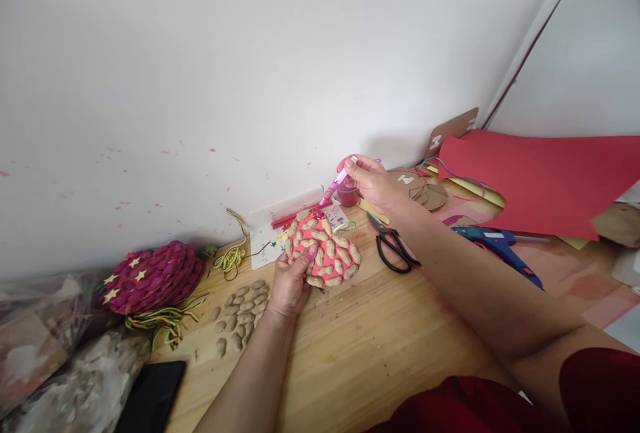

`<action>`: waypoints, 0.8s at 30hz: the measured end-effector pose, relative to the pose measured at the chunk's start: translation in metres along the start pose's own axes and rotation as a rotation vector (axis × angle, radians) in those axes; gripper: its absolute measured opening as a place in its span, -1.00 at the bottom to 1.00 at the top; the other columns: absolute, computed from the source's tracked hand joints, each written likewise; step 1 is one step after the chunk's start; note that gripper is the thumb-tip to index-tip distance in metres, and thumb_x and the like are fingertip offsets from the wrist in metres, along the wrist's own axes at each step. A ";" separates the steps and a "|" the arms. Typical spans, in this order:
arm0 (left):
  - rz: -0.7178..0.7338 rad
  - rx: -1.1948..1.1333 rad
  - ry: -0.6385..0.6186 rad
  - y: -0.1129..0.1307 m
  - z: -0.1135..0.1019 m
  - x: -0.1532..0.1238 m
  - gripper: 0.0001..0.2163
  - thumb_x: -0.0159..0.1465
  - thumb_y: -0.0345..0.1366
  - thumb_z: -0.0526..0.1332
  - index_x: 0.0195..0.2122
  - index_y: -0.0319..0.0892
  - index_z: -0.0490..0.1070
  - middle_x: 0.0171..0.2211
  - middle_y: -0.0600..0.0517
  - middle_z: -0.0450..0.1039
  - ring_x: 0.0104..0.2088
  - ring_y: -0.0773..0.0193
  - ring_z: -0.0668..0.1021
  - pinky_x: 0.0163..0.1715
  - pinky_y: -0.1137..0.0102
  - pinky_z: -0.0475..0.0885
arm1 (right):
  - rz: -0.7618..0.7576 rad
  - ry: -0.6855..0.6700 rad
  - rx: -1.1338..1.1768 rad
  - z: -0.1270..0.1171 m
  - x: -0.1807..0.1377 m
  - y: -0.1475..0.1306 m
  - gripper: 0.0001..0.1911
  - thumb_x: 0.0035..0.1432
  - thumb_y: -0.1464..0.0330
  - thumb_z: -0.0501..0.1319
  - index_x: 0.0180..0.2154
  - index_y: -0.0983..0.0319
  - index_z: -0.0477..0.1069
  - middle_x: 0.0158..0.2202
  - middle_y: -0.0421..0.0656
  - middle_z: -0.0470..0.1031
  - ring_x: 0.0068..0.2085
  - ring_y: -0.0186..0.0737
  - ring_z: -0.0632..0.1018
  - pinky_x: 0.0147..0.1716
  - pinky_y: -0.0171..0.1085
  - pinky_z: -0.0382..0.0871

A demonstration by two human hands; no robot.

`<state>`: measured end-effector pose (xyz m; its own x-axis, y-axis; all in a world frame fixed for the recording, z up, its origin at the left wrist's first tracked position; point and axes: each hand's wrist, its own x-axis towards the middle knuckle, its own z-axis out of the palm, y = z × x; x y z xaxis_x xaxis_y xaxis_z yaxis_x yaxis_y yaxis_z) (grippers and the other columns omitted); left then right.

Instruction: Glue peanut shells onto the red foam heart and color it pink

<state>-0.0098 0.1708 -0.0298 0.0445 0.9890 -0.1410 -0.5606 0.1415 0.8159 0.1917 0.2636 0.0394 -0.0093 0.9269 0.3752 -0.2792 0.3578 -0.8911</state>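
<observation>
A red card shape covered with glued peanut shells [325, 249] lies on the wooden table [380, 346]. My left hand [293, 283] grips its near left edge, thumb on top. My right hand [374, 183] hovers above and behind it, fingers pinched on a pink brush [334, 187] whose tip points down at the top of the shape. A small cup of pink paint [347, 194] stands just under that hand.
Loose peanut shells [243, 309] lie left of my left hand. Black scissors [393, 246] and a blue glue gun [500, 246] lie to the right, with red paper [540, 176] behind. A magenta shell ornament [150, 276], yarn, plastic bags and a black phone [153, 393] fill the left.
</observation>
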 end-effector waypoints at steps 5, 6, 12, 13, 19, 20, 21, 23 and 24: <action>-0.009 -0.010 -0.006 0.002 0.001 0.000 -0.65 -0.17 -0.29 0.63 -0.43 -0.21 0.52 -0.65 0.18 0.46 -0.75 0.52 0.35 -0.80 0.64 0.13 | -0.002 -0.002 -0.025 0.001 -0.001 0.000 -0.42 -0.08 -0.15 0.43 -0.43 0.23 0.41 -0.55 -0.29 0.28 -0.54 -0.41 0.21 -0.57 -0.36 0.05; -0.012 -0.015 -0.008 0.002 0.001 0.001 -0.64 -0.18 -0.29 0.63 -0.45 -0.21 0.50 -0.68 0.20 0.42 -0.77 0.53 0.32 -0.81 0.64 0.11 | -0.007 0.006 -0.029 0.001 -0.001 -0.001 -0.42 -0.08 -0.15 0.43 -0.43 0.23 0.41 -0.56 -0.29 0.27 -0.53 -0.41 0.21 -0.57 -0.36 0.05; -0.029 -0.021 -0.007 0.003 -0.002 0.002 -0.66 -0.13 -0.28 0.61 -0.45 -0.22 0.48 -0.70 0.22 0.36 -0.80 0.57 0.21 -0.84 0.63 0.01 | 0.019 -0.047 0.009 0.003 -0.004 -0.005 -0.45 -0.06 -0.11 0.44 -0.40 0.24 0.44 -0.52 -0.28 0.31 -0.50 -0.39 0.28 -0.53 -0.36 0.13; -0.034 -0.020 -0.009 0.002 -0.003 0.002 -0.66 -0.12 -0.27 0.61 -0.43 -0.22 0.49 -0.68 0.21 0.38 -0.80 0.57 0.23 -0.83 0.63 0.03 | 0.020 -0.047 0.009 0.004 -0.005 -0.005 -0.45 -0.06 -0.11 0.44 -0.40 0.24 0.45 -0.53 -0.28 0.31 -0.50 -0.39 0.29 -0.53 -0.36 0.13; -0.057 -0.021 -0.031 0.002 -0.006 0.002 -0.65 -0.11 -0.25 0.61 -0.39 -0.24 0.53 -0.63 0.16 0.45 -0.78 0.56 0.25 -0.83 0.63 0.05 | 0.026 -0.007 0.050 0.002 -0.003 -0.003 -0.44 -0.11 -0.11 0.47 -0.43 0.24 0.43 -0.58 -0.32 0.23 -0.55 -0.43 0.22 -0.58 -0.37 0.06; -0.061 -0.021 -0.032 0.002 -0.005 0.001 -0.65 -0.12 -0.25 0.61 -0.39 -0.24 0.53 -0.63 0.15 0.45 -0.78 0.56 0.25 -0.83 0.63 0.06 | 0.034 -0.008 0.064 0.002 -0.003 -0.003 -0.44 -0.12 -0.10 0.48 -0.44 0.23 0.43 -0.57 -0.32 0.24 -0.54 -0.42 0.23 -0.57 -0.37 0.08; -0.065 -0.021 -0.032 0.003 -0.005 0.001 -0.65 -0.13 -0.25 0.61 -0.39 -0.24 0.54 -0.64 0.15 0.44 -0.78 0.56 0.24 -0.83 0.63 0.06 | 0.044 -0.011 0.072 0.002 -0.003 -0.004 -0.44 -0.13 -0.10 0.49 -0.44 0.24 0.44 -0.56 -0.31 0.26 -0.53 -0.42 0.26 -0.56 -0.38 0.11; -0.071 -0.026 -0.033 0.003 -0.004 0.000 -0.64 -0.15 -0.24 0.62 -0.41 -0.24 0.54 -0.67 0.16 0.42 -0.79 0.57 0.22 -0.83 0.63 0.04 | 0.062 -0.015 0.069 0.003 -0.004 -0.004 -0.45 -0.14 -0.09 0.49 -0.44 0.24 0.45 -0.54 -0.29 0.32 -0.51 -0.42 0.31 -0.54 -0.38 0.16; -0.075 -0.027 -0.033 0.004 -0.004 0.000 -0.64 -0.15 -0.24 0.62 -0.41 -0.24 0.54 -0.68 0.17 0.41 -0.79 0.57 0.21 -0.84 0.63 0.03 | 0.069 -0.012 0.065 0.004 -0.004 -0.004 -0.45 -0.13 -0.09 0.49 -0.44 0.24 0.45 -0.53 -0.28 0.35 -0.50 -0.41 0.32 -0.53 -0.39 0.17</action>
<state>-0.0151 0.1716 -0.0291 0.1146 0.9766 -0.1818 -0.5771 0.2144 0.7880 0.1889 0.2581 0.0423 -0.0425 0.9476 0.3166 -0.3396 0.2843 -0.8966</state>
